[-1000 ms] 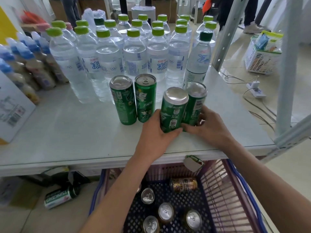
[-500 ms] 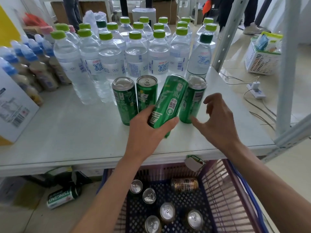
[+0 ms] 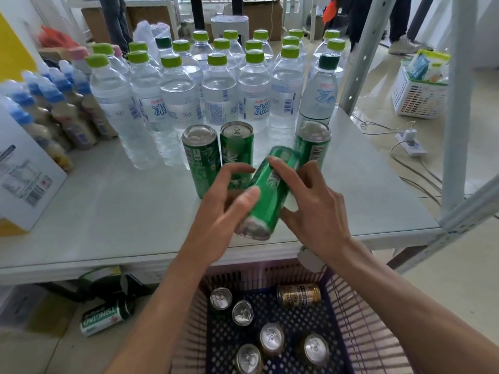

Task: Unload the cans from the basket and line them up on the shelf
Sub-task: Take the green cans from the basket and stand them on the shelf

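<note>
can (image 3: 266, 197) leaning over shelf (image 3: 108, 211) front edge | left hand (image 3: 216, 209), right hand (image 3: 318, 211) curling fingers (image 3: 286, 174) round it | seeming stiff, slick, heavy; gripping mid-wall

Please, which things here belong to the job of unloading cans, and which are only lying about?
Belong to the job: tilted can, held between left hand and right hand; standing cans on the shelf; basket; cans in the basket.
Lying about: water bottles; white box; can on the floor; white basket; power strip.
</note>
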